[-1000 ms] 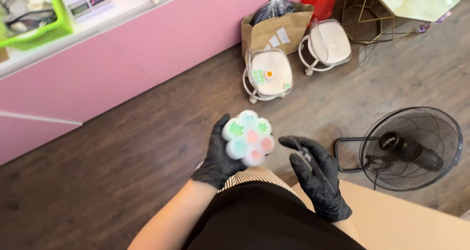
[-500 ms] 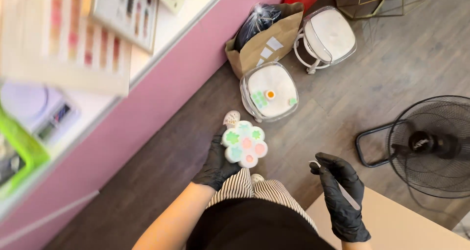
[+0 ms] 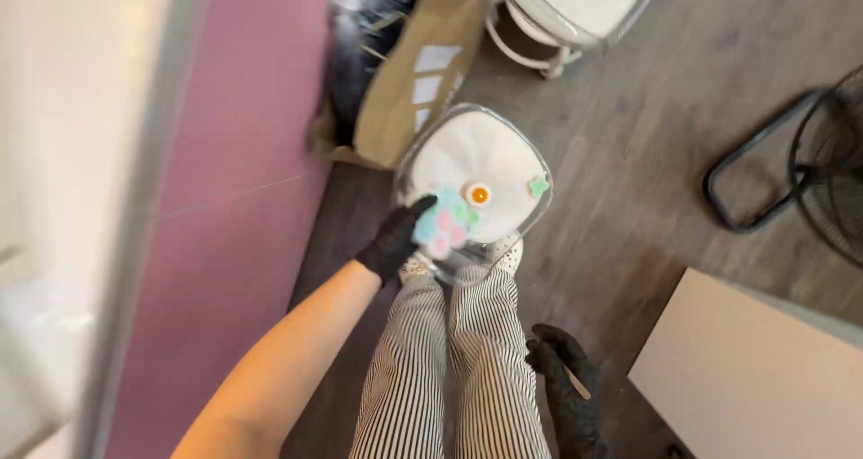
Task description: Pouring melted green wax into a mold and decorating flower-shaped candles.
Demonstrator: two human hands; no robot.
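Observation:
My left hand, in a black glove, grips a white flower-shaped mold with green and pink shapes in its cups. It holds the mold low over the near edge of a white cushioned stool with a clear rim. A small orange piece and a green piece lie on that seat. My right hand, also gloved, hangs by my striped trouser leg and holds a thin light stick.
A brown paper bag with a black plastic bag inside leans on the pink counter front. A second white stool stands beyond. A black floor fan is at right, a beige box at lower right.
I have stepped up to the nearer stool and look straight down. My left hand has carried the mold forward and down over the seat. My right hand has dropped beside my leg.

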